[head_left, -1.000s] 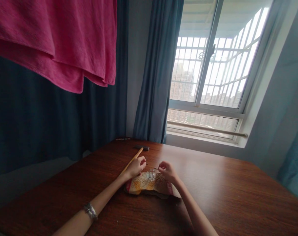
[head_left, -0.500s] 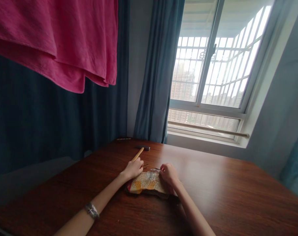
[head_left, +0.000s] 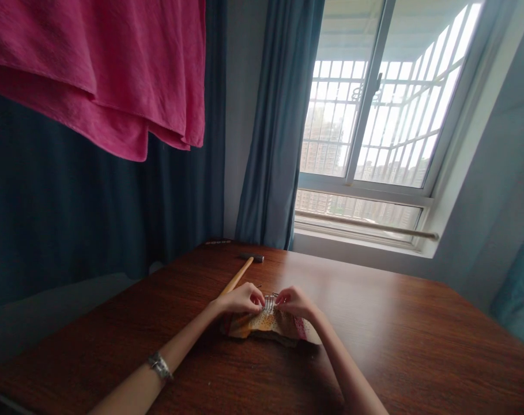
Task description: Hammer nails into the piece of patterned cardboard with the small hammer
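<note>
A flat pad covered in dotted cream, yellow and red cloth (head_left: pixel 268 325) lies on the table in front of me. Several thin metal rods (head_left: pixel 269 302) stand upright near its far side. My left hand (head_left: pixel 247 298) is at the left of these rods, its fingertips pinched together; what they hold, if anything, is too small to tell. From the opposite side my right hand (head_left: pixel 294 301) pinches a thin dark metal rod (head_left: pixel 276 294) close to the upright ones. Beyond my left hand lies a hammer (head_left: pixel 240 272), its wooden handle partly hidden by that hand.
The brown wooden table (head_left: pixel 158 328) carries everything. A small dark strip with pale marks (head_left: pixel 218 242) is at its far left corner. A pink cloth (head_left: pixel 115 86) hangs at upper left before blue curtains (head_left: pixel 274 144). A barred window (head_left: pixel 374 127) is behind.
My left hand has moved right from the hammer handle side to the upright rods. My right hand has come slightly left, closer to them.
</note>
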